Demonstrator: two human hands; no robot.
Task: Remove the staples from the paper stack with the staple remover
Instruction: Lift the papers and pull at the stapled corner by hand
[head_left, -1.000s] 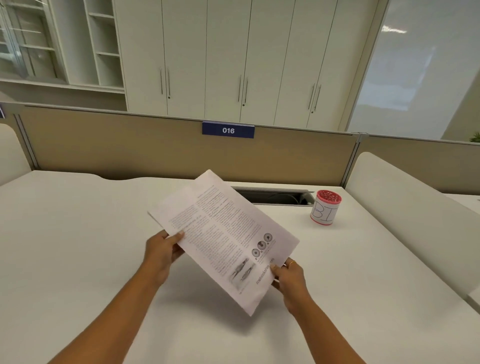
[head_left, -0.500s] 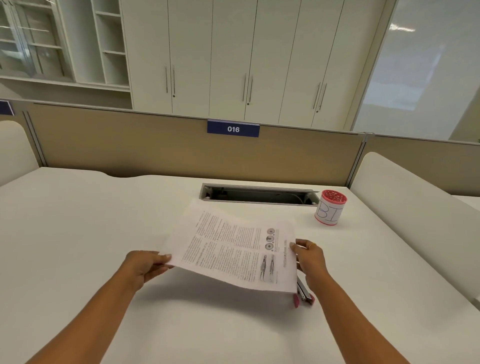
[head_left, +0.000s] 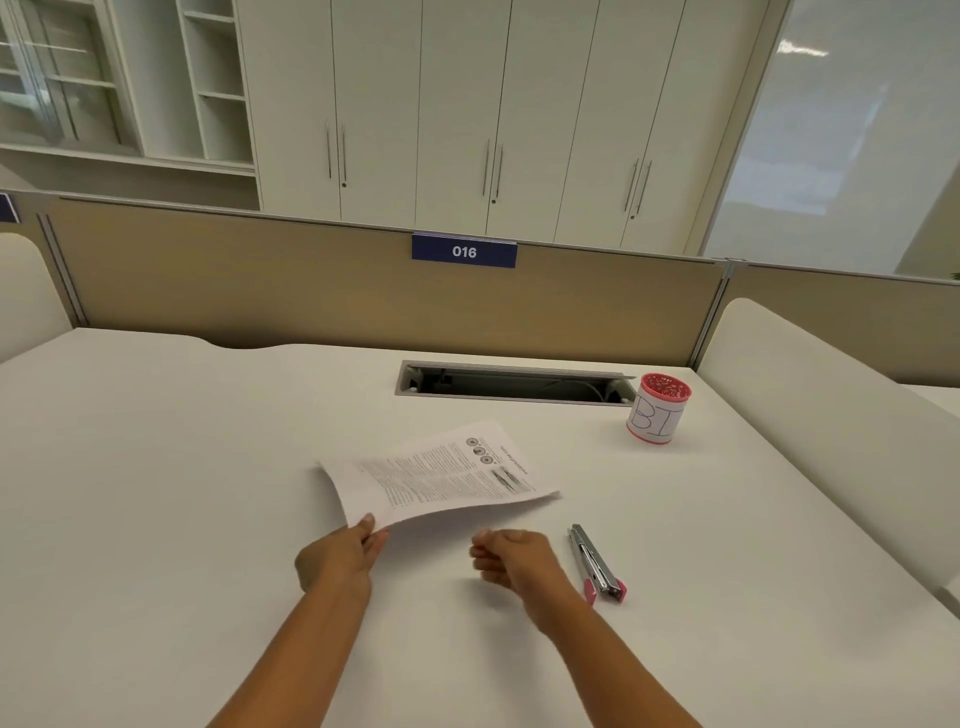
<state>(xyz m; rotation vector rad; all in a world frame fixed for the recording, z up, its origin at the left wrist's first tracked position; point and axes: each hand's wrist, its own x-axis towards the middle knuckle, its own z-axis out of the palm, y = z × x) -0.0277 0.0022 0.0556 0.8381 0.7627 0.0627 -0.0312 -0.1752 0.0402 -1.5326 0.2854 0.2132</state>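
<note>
A printed paper stack (head_left: 441, 475) lies low over the white desk (head_left: 156, 467), its near left corner pinched by my left hand (head_left: 340, 558). My right hand (head_left: 511, 558) hovers just right of that corner, fingers curled loosely with nothing in them, clear of the paper. A silver staple remover (head_left: 595, 564) with pink ends lies flat on the desk right beside my right hand, untouched. No staples can be made out on the sheets.
A red-rimmed cup (head_left: 657, 410) marked with blue letters stands at the back right, beside an open cable slot (head_left: 514, 384). A beige partition (head_left: 311, 291) closes the desk's far edge, and a white padded divider (head_left: 831, 415) runs along the right.
The paper came down from a raised tilt to nearly flat on the desk. My right hand let go of its right edge and drew back, uncovering the staple remover.
</note>
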